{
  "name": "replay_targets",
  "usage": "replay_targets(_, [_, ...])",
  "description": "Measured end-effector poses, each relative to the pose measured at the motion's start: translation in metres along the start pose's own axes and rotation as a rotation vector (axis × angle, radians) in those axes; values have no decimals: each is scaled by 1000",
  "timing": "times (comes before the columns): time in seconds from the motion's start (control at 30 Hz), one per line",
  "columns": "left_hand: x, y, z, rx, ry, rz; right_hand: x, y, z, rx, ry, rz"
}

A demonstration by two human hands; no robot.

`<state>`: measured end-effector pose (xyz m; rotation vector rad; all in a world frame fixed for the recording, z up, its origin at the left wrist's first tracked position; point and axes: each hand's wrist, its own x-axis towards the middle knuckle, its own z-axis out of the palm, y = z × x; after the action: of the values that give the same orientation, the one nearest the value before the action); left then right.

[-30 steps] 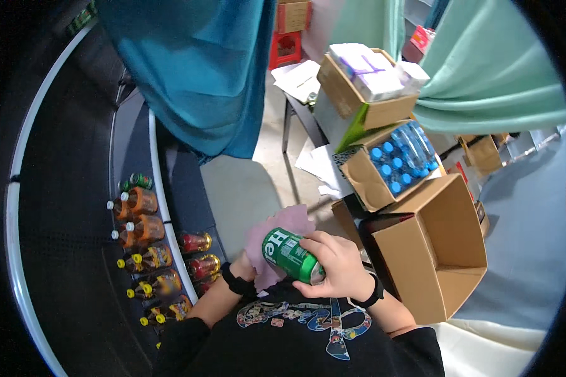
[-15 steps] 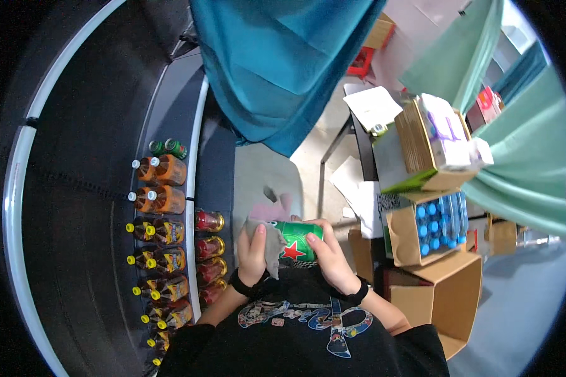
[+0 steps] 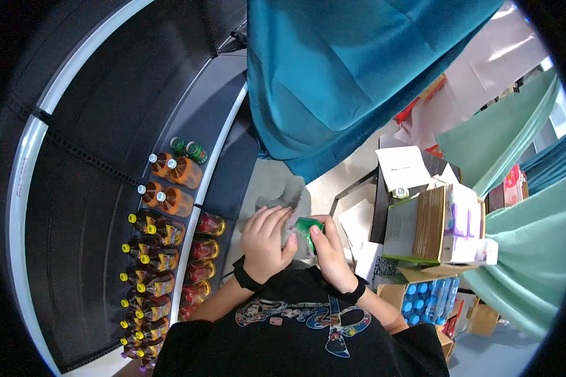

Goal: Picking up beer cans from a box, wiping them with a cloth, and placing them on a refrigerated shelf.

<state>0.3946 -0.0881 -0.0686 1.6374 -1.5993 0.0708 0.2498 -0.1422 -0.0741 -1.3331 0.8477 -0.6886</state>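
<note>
A green drink can (image 3: 307,230) is held in front of my chest, mostly hidden by a grey cloth and my fingers. My right hand (image 3: 332,256) is closed around the can's right end, thumb along its side. Wrapped over the can's left part is the grey cloth (image 3: 299,198), which my left hand (image 3: 267,242) presses against it with bent fingers. The cloth's upper part stands up loosely beyond my fingers.
On the shelf at left stand two green cans (image 3: 196,152), orange-drink bottles (image 3: 184,172) and several yellow-capped bottles (image 3: 165,230). Red-drink bottles (image 3: 210,224) line a lower level. At right are a tissue carton (image 3: 437,223) and boxed water bottles (image 3: 429,300). A teal curtain (image 3: 352,75) hangs ahead.
My left hand has moved over the can with the cloth, covering much more of it. The can's star-marked side no longer shows. The whole view has turned, shifting the shelf and boxes.
</note>
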Motion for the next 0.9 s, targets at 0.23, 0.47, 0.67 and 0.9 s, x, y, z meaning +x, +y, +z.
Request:
replay_targets(0.23, [31, 8, 25, -30, -28, 23, 25, -3, -15, -1, -42, -54])
replay_targets(0.47, [36, -8, 34, -70, 31, -86, 44, -7, -19, -28, -137, -73])
replay_targets(0.67, [42, -34, 41, -158, 100, -157, 72, -3, -17, 0, -184, -116])
replay_targets(0.9, [68, -95, 53, -377, 100, -238, 117, -21, -7, -142, -211, -196])
